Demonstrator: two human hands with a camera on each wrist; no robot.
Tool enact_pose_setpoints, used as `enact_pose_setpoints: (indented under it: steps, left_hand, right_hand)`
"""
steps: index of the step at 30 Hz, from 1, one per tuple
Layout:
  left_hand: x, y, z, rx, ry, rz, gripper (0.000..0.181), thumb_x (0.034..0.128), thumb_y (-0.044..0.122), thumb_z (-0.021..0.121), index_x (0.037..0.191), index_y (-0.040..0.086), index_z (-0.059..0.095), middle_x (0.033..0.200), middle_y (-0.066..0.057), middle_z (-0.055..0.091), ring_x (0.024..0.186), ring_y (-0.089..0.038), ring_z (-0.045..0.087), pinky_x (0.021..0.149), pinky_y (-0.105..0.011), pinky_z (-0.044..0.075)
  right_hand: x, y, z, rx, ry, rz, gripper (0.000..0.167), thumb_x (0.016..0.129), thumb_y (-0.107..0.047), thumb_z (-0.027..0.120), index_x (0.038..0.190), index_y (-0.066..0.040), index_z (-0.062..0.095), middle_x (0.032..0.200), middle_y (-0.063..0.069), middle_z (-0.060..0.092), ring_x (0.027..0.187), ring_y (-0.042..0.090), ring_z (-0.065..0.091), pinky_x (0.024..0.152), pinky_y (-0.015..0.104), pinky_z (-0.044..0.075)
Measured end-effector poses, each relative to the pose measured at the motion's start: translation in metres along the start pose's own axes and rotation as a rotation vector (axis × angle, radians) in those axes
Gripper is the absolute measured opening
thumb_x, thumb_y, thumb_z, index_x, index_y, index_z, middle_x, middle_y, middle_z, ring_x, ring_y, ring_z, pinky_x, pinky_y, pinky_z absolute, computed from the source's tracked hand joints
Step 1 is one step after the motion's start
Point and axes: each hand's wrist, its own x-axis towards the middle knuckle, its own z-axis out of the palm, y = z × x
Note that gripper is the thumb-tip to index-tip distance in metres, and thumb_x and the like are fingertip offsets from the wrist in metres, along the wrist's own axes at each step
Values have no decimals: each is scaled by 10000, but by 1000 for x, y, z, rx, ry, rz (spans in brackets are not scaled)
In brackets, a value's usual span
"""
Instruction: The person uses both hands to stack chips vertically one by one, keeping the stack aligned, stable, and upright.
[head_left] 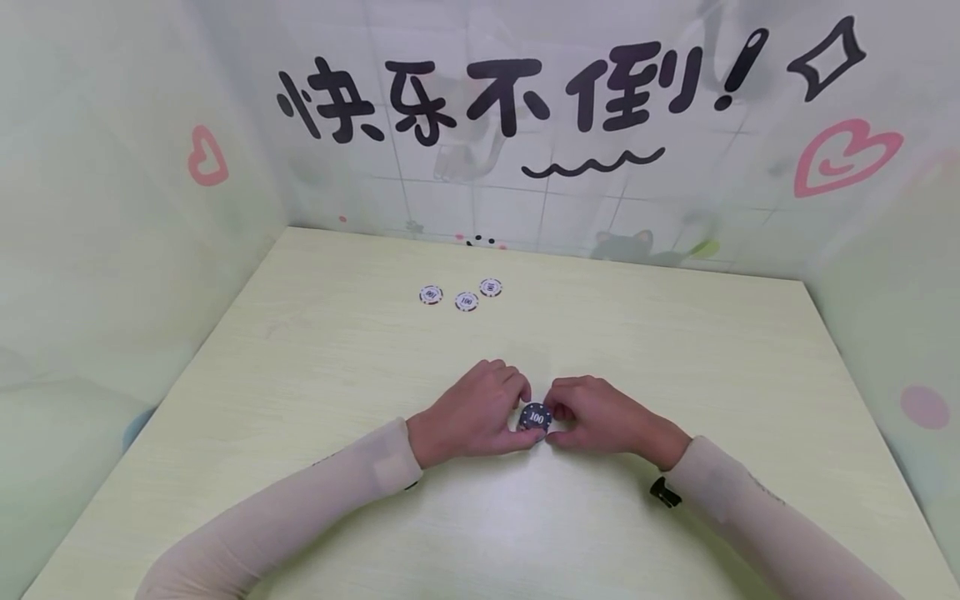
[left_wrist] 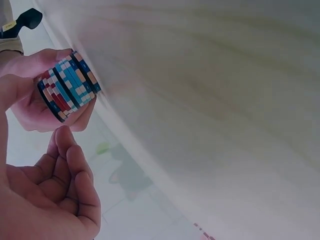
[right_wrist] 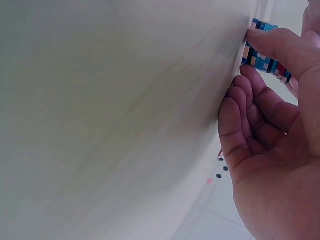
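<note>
A stack of poker chips (head_left: 536, 415) stands on the table between both hands, a dark chip marked 100 on top. Its layered dark, blue, white and red edges show in the left wrist view. My left hand (head_left: 476, 412) curls about the upper part of the stack. The left thumb lies along its near side and the index finger bends in at the far side. From the right, my right hand (head_left: 603, 417) pinches the stack low down. In the right wrist view the right thumb (right_wrist: 272, 42) and index fingertip touch the chips near the table.
Three white chips, a left one (head_left: 431, 295), a middle one (head_left: 467, 301) and a right one (head_left: 491, 287), lie flat towards the back of the pale table (head_left: 315, 333). Printed curtains (head_left: 480, 192) enclose the table at the back and on both sides.
</note>
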Motion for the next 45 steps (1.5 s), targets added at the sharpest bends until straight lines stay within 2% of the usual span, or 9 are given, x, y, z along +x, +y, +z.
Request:
enact_pose_setpoints:
  steps: [4,9,13,19,24,30,33,38,45]
  left_hand:
    - [1,-3,-5,-19,-9,-27,396,941,451,819,1017,69,748,837,26,642,808,-169,565,837,-360,504]
    - [4,-15,-10,-50,21,-78,384,942,404,824,1022,33,766,835,3,655,793,-179,580,822,-364,523]
    - [7,-33,-13,-65,21,-143,347,958,340,811,1043,6,774,851,-19,683,799,-178,609,794,-353,532]
    - [11,-65,-15,-83,-38,-265,300,972,261,759,1074,-21,769,868,-49,707,808,-191,632,805,-363,554]
    - [11,-87,-17,-69,-65,-332,305,982,240,738,1097,-42,761,861,-61,705,818,-212,651,817,-381,573]
    - [11,-108,-23,-54,-86,-438,332,1000,235,715,1152,-58,745,894,-92,698,855,-249,644,873,-426,567]
    - [11,-118,-25,-49,-87,-464,341,996,228,696,1153,-71,744,885,-115,706,885,-279,655,928,-452,560]
    - [11,-130,-25,-7,-86,-489,374,973,230,697,1156,-92,744,999,-180,748,995,-353,695,996,-488,548]
    - [10,-148,-25,39,-107,-583,455,968,258,713,1259,-92,714,1063,-191,726,1062,-388,667,1015,-513,529]
  right_hand:
    - [0,0,0,-1,-5,4,187,862,-111,893,972,-115,742,851,-98,579,758,48,522,690,261,501]
    - [-1,0,-1,-1,-2,4,174,868,-113,889,975,-113,751,856,-91,588,761,56,528,692,263,505]
    - [-1,2,0,-3,-4,9,177,873,-123,886,983,-112,748,862,-90,589,771,55,528,702,268,509]
    - [-2,2,2,5,-9,19,178,877,-127,884,984,-115,742,870,-97,590,779,56,537,713,269,517]
    - [-3,1,2,0,-10,21,182,874,-127,886,976,-125,736,874,-102,586,784,59,537,720,271,517]
    - [-3,2,2,-5,-11,11,184,875,-129,890,979,-129,737,875,-104,585,787,53,531,723,269,517]
    - [-3,2,2,-3,-12,15,183,872,-125,885,982,-127,739,875,-103,588,788,55,534,728,270,519]
    - [-3,2,2,-7,-14,23,191,870,-129,890,983,-126,736,876,-103,586,787,55,532,729,270,519]
    - [-4,3,4,-10,-16,24,196,875,-144,894,975,-136,726,876,-101,581,785,52,523,722,269,509]
